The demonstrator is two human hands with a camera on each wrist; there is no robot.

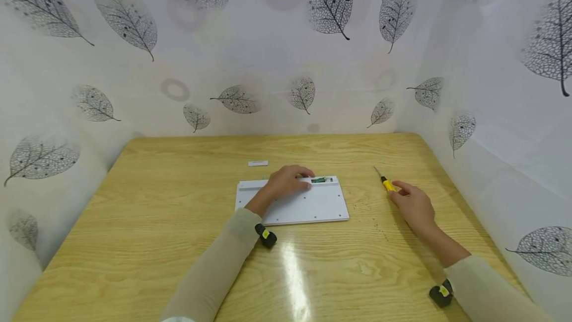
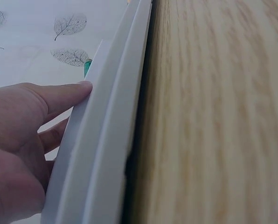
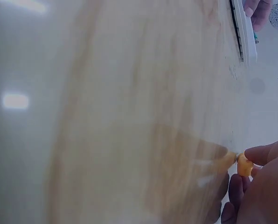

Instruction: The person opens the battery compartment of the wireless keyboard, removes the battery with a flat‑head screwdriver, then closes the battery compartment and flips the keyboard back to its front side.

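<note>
A white keyboard [image 1: 290,207] lies face down on the table, small screws dotting its back. Along its far ridge is an uncovered battery slot, where a green battery [image 1: 319,180] shows. My left hand [image 1: 288,183] grips that ridge just left of the slot, thumb on the near side and fingers over the far side. In the left wrist view, the thumb [image 2: 69,96] presses on the white casing [image 2: 99,135]. To the right, my right hand [image 1: 413,205] holds a screwdriver [image 1: 388,184] by its yellow handle, its metal tip pointing away from me and slightly left.
A small white cover piece [image 1: 257,163] lies on the wooden table [image 1: 178,242] beyond the keyboard. Tiny dark specks [image 1: 376,222] are scattered between the keyboard and my right hand. White leaf-patterned sheeting [image 1: 259,63] encloses the table at the back and sides.
</note>
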